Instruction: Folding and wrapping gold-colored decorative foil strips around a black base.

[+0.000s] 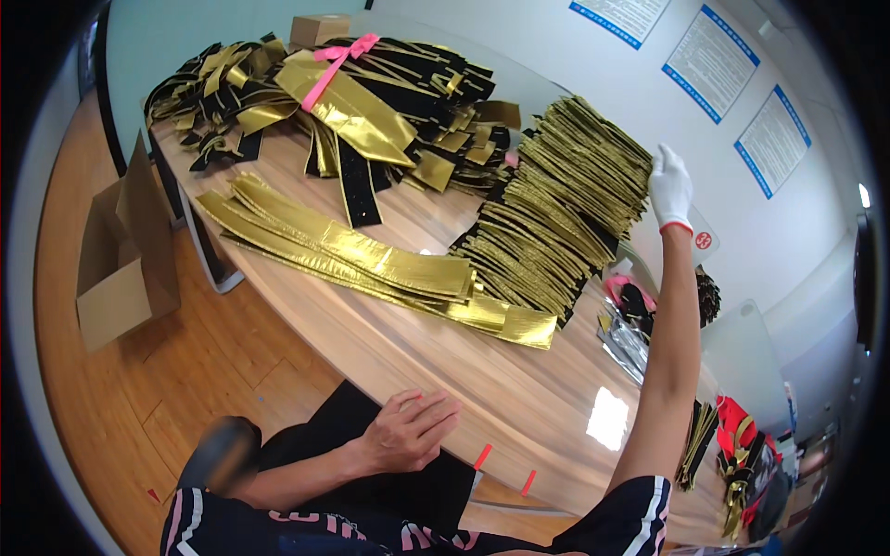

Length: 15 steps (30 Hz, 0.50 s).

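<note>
My left hand (413, 432), bare, is at the near edge of the table, its fingers loosely extended and nothing seen in them. A white knit glove with a red cuff covers my right hand (670, 190). That hand reaches out beside the far right end of a long row of folded gold-and-black strips (565, 199), its fingers extended; whether it touches them I cannot tell. Several flat, shiny gold strips (371, 255) lie in a loose overlapping pile left of the row. Behind them is a heap of black-and-gold strips (408, 79), partly bound with a pink ribbon (339, 67).
An open cardboard box (125, 255) stands on the wooden floor at left. A smaller carton (320, 30) sits behind the heap. Silver packets (623, 343) lie by my right forearm, and red-and-gold pieces (737, 435) lie farther right. Red tape marks (483, 456) line the table's near edge.
</note>
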Available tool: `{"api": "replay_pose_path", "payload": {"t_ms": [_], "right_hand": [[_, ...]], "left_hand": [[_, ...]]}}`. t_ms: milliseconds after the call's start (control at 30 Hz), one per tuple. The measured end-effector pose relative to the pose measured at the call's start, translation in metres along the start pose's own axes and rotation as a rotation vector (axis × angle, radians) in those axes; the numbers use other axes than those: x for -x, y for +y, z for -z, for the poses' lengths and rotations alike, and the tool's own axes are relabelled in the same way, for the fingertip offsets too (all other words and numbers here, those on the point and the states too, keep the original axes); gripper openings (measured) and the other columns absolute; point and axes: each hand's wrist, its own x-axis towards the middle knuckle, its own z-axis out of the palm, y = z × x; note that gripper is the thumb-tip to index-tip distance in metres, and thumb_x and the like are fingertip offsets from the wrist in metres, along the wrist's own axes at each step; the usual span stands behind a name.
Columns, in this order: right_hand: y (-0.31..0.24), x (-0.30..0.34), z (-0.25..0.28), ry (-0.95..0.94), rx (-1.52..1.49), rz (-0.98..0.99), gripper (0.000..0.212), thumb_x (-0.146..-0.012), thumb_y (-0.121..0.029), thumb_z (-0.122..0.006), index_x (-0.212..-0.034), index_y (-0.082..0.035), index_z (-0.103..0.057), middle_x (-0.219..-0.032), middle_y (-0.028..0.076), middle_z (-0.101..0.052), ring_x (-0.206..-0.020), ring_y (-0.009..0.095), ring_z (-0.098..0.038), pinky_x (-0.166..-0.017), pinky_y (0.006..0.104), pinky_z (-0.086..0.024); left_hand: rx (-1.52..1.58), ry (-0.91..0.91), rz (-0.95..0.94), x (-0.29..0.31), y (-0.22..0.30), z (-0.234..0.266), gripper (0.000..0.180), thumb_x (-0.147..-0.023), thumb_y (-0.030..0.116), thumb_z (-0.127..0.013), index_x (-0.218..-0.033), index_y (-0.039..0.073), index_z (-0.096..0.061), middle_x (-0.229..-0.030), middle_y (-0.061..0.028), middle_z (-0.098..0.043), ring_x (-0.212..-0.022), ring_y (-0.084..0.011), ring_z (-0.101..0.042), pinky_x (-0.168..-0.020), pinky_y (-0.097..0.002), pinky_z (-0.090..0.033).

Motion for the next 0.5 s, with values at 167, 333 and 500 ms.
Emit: {"api": "replay_pose_path", "payload": {"t_ms": [167, 333, 500], "right_hand": [[-0.127, 0.061, 0.057, -0.186, -0.373, 0.367, 0.025, -0.101, -0.012, -0.065, -0.125, -0.008, -0.072, -0.115, 0.017, -0.075, -0.108, 0.036, -0.071, -0.094, 0.0423, -0.057], [-0.228, 0.157, 0.077, -0.718, -0.39, 0.586, 0.046, -0.086, -0.013, -0.075, -0.132, -0.009, -0.066, -0.123, 0.016, -0.072, -0.105, 0.037, -0.07, -0.09, 0.0476, -0.057], [-0.255, 0.188, 0.059, -0.622, -0.319, 0.708, 0.061, -0.077, -0.008, -0.079, -0.135, -0.01, -0.062, -0.145, 0.014, -0.059, -0.128, 0.034, -0.059, -0.106, 0.046, -0.047]], "left_hand": [[-0.027, 0.012, 0.009, 0.0, -0.004, 0.0, 0.044, -0.088, 0.023, -0.065, -0.128, 0.008, -0.072, -0.143, -0.0068, -0.068, -0.133, -0.0257, -0.062, -0.113, -0.0462, -0.042], [-0.012, 0.02, 0.01, -0.001, -0.008, -0.006, 0.047, -0.084, 0.021, -0.065, -0.129, 0.006, -0.071, -0.145, -0.0084, -0.066, -0.136, -0.0253, -0.061, -0.112, -0.0448, -0.042], [0.011, 0.048, -0.001, -0.001, -0.005, -0.007, 0.048, -0.084, 0.021, -0.066, -0.13, 0.007, -0.07, -0.148, -0.0083, -0.064, -0.139, -0.0241, -0.059, -0.111, -0.0432, -0.043]]}}
